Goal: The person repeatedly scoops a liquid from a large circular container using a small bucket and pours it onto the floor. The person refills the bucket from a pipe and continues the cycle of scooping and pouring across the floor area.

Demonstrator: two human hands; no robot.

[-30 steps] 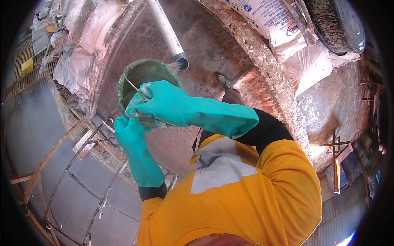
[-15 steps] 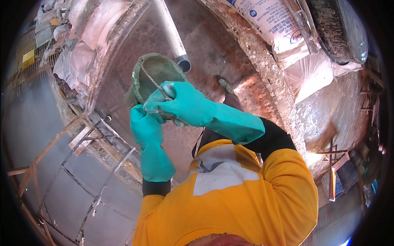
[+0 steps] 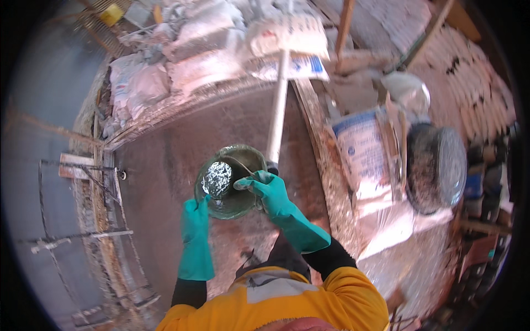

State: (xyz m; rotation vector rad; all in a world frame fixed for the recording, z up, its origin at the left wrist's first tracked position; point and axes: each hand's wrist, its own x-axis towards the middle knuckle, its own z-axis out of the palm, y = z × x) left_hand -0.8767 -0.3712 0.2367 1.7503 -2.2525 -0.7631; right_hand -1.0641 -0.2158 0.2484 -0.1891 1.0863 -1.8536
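Observation:
A round green bucket [image 3: 238,209] is in front of me, and liquid [image 3: 217,179] inside it glints brightly. My left hand [image 3: 196,220], in a long teal rubber glove, is closed on the bucket's near left rim. On the other side my right hand [image 3: 268,193], gloved the same way, has its fingers closed around the thin curved handle [image 3: 238,164] near the right rim. Part of the handle is hidden in that grip. Just beyond the right hand, the dark end of a long pale pipe [image 3: 280,110] comes close to the bucket.
A low, crusted ledge [image 3: 316,138] borders the wet brown floor [image 3: 160,165]. White sacks [image 3: 207,66] are piled at the back. To the right are a printed sack [image 3: 361,149] and a large dark tub [image 3: 436,168]. A metal bar frame [image 3: 83,237] stands at left.
My hands, close together before, are now apart on opposite sides of the bucket. The bucket's opening now faces me more, with glinting liquid showing. The whole view has turned.

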